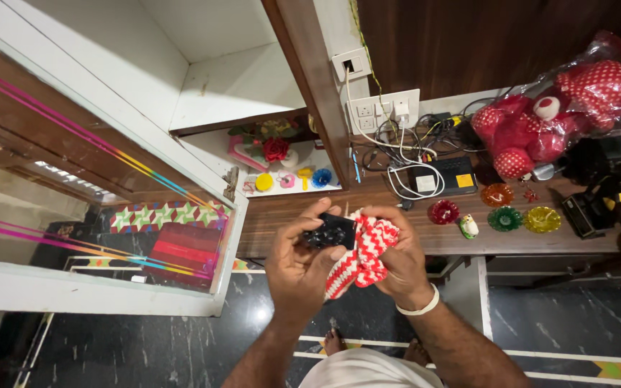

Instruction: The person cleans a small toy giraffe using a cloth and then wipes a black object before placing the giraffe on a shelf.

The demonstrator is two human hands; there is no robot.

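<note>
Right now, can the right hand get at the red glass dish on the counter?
Probably not without letting go: the right hand grips a red-and-white knitted cloth. The path to the red glass dish itself looks open, just beyond the fingers on the wooden counter.

A lived-in room of a home: beyond the fingers [339,213] runs a wooden shelf [289,215] crowded with a red plush bear in plastic wrap [540,118], small coloured glass bowls [501,208] and a router amid tangled white cables [418,172] under wall sockets [382,109]. To their left stands an open glass cabinet door [102,201], with artificial flowers [271,147] behind; below them, dark marble flooring [145,352].
</note>
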